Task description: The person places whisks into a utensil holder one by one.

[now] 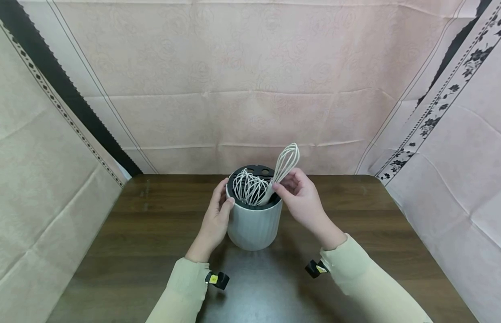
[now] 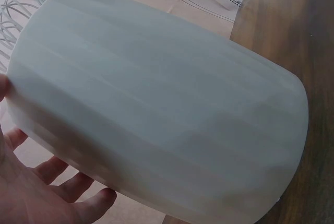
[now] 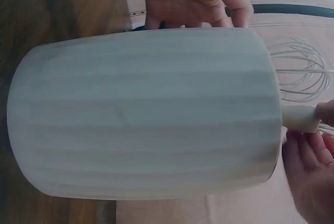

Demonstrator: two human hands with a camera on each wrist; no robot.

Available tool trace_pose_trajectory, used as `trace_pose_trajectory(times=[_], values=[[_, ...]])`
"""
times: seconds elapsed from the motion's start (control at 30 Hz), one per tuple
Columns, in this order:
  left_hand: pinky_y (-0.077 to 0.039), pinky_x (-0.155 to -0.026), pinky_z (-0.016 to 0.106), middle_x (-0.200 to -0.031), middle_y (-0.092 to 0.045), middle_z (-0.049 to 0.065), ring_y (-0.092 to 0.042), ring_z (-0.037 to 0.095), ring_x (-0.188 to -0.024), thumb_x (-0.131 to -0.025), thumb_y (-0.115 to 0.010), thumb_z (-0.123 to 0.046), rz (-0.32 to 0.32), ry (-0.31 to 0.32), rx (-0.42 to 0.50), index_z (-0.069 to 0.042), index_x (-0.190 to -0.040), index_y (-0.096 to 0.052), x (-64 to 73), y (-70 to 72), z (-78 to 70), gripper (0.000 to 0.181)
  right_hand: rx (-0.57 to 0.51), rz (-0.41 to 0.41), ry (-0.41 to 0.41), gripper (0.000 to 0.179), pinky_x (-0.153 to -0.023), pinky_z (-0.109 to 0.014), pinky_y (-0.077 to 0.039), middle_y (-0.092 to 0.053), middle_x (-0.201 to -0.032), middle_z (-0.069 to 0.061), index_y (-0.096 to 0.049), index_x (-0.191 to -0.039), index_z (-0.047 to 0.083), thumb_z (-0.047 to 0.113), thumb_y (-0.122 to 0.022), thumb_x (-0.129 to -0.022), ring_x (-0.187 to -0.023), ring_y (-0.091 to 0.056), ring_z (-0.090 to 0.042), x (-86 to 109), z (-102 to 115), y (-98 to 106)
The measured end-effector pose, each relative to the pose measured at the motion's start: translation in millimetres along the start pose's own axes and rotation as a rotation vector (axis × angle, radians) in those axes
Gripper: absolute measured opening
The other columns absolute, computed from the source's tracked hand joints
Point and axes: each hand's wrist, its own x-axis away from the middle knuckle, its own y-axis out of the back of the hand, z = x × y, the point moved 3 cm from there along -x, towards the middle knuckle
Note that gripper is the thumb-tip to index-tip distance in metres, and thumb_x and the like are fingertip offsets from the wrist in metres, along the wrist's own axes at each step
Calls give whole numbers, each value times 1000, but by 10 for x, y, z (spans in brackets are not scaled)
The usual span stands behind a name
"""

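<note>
A ribbed pale grey utensil holder (image 1: 252, 229) with a black slotted top (image 1: 258, 169) stands upright on the table. My left hand (image 1: 215, 220) grips its left side, thumb near the rim and fingers around the far side. My right hand (image 1: 304, 199) pinches a white whisk (image 1: 287, 160) near the top of its handle (image 3: 300, 118). That whisk leans to the right, wire loops up, its lower handle hidden inside the holder. Another white wire whisk head (image 1: 247, 187) sticks up from the holder beside it, to the left.
The brown wooden table (image 1: 153, 251) extends around the holder. A pale patterned cloth (image 1: 250, 89) hangs behind its far edge, with more cloth on the left (image 1: 44, 202) and right (image 1: 460, 179). Each wrist carries a small black camera (image 1: 220, 280).
</note>
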Motion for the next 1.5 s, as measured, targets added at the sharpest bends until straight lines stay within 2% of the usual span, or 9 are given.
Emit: trace_pose_trajectory(times=[0.17, 0.4, 0.7, 0.83, 0.93, 1.03, 1.17, 1.33, 1.5], values=[[-32, -109, 46, -146, -33, -8, -35, 16, -132, -103, -41, -33, 2, 8, -2, -36, -151, -24, 0, 0, 3, 51, 144, -15, -3, 26, -90, -44, -46, -63, -100, -15, -57, -112, -3, 3, -67, -89, -96, -59, -27, 29, 49, 1], [-33, -109, 46, -146, -33, -8, -36, 16, -132, -103, -42, -36, -6, 10, -11, -43, -149, -24, 5, 4, 12, 49, 161, -8, -41, 27, -94, -45, -40, -63, -106, -4, -60, -112, 11, 20, -71, -89, -105, -57, -24, 2, -318, -8], [-33, -108, 47, -147, -32, -9, -35, 16, -132, -103, -41, -38, 0, 6, -11, -39, -150, -23, 6, 4, 9, 51, 203, 9, -19, 24, -91, -43, -41, -62, -101, 6, -62, -108, 20, 26, -73, -87, -105, -57, -15, 28, -389, -24], [-33, -109, 47, -148, -31, -7, -35, 17, -133, -103, -41, -36, 11, 9, -6, -38, -151, -22, 14, 11, -25, 51, 221, 2, 7, 33, -94, -45, -39, -64, -103, -3, -59, -116, 12, 16, -73, -87, -104, -58, -21, 52, -182, -19], [-32, -109, 46, -148, -31, -8, -35, 17, -133, -103, -41, -35, 12, 7, -4, -38, -151, -22, 9, 10, -19, 51, 195, 1, 47, 38, -95, -47, -40, -64, -103, -15, -55, -121, 2, 6, -71, -87, -101, -59, -26, 69, -1, -19], [-32, -109, 46, -148, -32, -9, -35, 16, -133, -103, -42, -36, 1, -10, -2, -38, -151, -23, -6, 8, 16, 51, 146, -10, 105, 37, -92, -47, -44, -64, -101, -19, -53, -119, -2, 1, -70, -86, -95, -61, -26, 60, 11, -11], [-32, -109, 46, -148, -32, -8, -36, 16, -133, -103, -41, -35, -2, -21, -3, -32, -152, -23, -11, 11, 6, 52, 104, -50, 120, 35, -90, -47, -47, -64, -103, -19, -55, -118, 0, 1, -69, -87, -93, -62, -25, 27, -157, 23], [-32, -109, 45, -148, -33, -8, -36, 16, -132, -103, -41, -33, -5, -23, -12, -29, -153, -23, -5, 7, -9, 52, 107, -61, 51, 33, -93, -43, -44, -65, -110, -7, -58, -119, 10, 18, -71, -89, -101, -60, -18, 31, -341, 26], [-32, -109, 44, -148, -32, -8, -35, 16, -133, -103, -41, -33, -1, -8, -15, -39, -150, -23, 4, 3, -23, 50, 222, -61, 36, 34, -98, -41, -39, -61, -115, 2, -65, -116, 16, 33, -72, -88, -110, -52, -14, 65, -423, 1]])
